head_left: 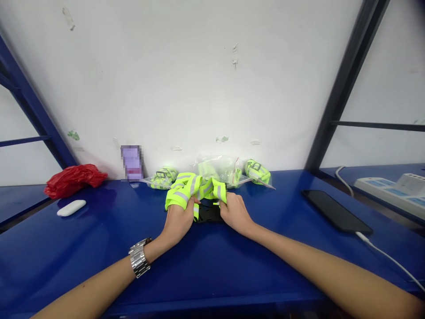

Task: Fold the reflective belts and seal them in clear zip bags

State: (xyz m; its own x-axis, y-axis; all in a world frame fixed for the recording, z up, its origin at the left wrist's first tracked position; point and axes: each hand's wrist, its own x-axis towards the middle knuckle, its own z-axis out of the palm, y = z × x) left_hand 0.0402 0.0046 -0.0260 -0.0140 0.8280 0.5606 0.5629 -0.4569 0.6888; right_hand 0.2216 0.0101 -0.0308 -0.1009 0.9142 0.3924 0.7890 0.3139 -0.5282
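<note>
A: On the blue bench top (99,283), centre: hands?
B: Left hand (177,219), right hand (236,214) both pinching folds of a neon-yellow reflective vest (195,190), bunched above a black item (209,212).
A: Far side?
B: Bagged vests (219,170) against the white wall (166,75). Right: black phone (335,212), power strip (387,188). Left: red plastic bag (75,180).

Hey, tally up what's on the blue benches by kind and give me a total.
Loose neon-yellow reflective vest: 1
Bagged neon-yellow bundles: 3
Phones: 2
Red plastic bag: 1
White oval case: 1
Black item, partly hidden: 1
Power strip: 1
Total: 10
</note>
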